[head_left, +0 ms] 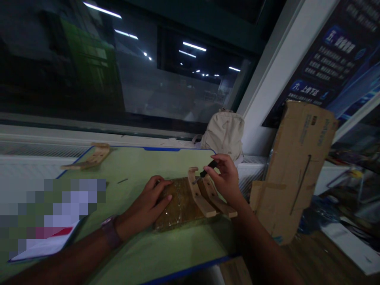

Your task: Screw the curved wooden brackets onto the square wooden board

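My right hand pinches the black handle of a screwdriver, its shaft slanting down to the left. The screwdriver's tip is close to a curved wooden piece with holes. A second similar curved wooden piece lies beside it, under my right hand. Both rest on a brown package wrapped in clear tape. My left hand lies on the package's left side, thumb and fingers apart. Whether the screwdriver's tip touches the wood I cannot tell.
The green table has blue edging. Another curved wooden piece lies at its far left corner, and a small thin dark object nearer. A pale backpack stands behind by the window; a large cardboard sheet leans at right.
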The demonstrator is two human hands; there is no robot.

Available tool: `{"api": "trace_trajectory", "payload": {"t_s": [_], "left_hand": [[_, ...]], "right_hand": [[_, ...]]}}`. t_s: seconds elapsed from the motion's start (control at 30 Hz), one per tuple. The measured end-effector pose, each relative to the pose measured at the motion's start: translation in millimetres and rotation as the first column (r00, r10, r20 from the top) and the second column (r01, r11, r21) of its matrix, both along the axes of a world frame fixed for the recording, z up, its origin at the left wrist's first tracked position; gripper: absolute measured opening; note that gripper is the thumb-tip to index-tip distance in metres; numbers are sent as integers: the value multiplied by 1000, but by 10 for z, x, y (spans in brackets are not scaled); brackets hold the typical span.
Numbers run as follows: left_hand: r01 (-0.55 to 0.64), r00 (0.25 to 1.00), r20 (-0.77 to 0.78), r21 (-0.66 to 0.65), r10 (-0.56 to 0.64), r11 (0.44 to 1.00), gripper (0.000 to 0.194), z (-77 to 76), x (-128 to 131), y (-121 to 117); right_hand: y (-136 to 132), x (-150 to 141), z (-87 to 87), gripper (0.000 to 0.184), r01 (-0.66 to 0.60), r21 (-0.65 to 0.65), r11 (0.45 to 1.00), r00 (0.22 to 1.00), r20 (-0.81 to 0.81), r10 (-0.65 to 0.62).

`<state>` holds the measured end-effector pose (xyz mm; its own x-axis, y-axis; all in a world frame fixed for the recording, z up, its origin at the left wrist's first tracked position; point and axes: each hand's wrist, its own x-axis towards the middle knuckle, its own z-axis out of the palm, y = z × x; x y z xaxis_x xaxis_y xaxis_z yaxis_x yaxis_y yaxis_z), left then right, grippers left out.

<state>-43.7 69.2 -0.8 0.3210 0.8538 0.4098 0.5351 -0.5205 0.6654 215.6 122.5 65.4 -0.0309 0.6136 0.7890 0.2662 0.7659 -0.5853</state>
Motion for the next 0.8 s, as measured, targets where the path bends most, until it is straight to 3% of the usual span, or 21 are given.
{"api": "trace_trajectory", "payload": {"t_s": [0.07,0.13,0.27,0.4,0.53,0.63,0.8], "left_hand": [[-3,1000,0,-4,3,1000,36,21,-1,-9],[-4,1000,-4,-7,4,1000,36,40,0,-16],[-2,1000,-9,-15,2,1000,36,50,4,-20],[-5,1000,3,-8,5,1000,35,21,5,-20],[-11,1000,0,0,11,1000,36,27,8,-29],[-8,1000,-12,-2,8,1000,36,55,11,-34],[-9,1000,-6,-1,9,1000,35,42,6,-29]], "right_hand": [[-20,26,32,15,-4,32,999,992,124,0],[-44,35,62,21,-97,-6,995,977,192,96],[-59,-2,57,34,-297,-198,934,943,91,319],[-23,-38,15,30,-283,-211,936,958,-96,269],[-15,-31,24,33,-213,-180,960,974,-119,194],[-52,-25,65,26,-273,-192,943,962,-78,262],[-99,-26,107,24,-433,-315,845,901,-125,415]]}}
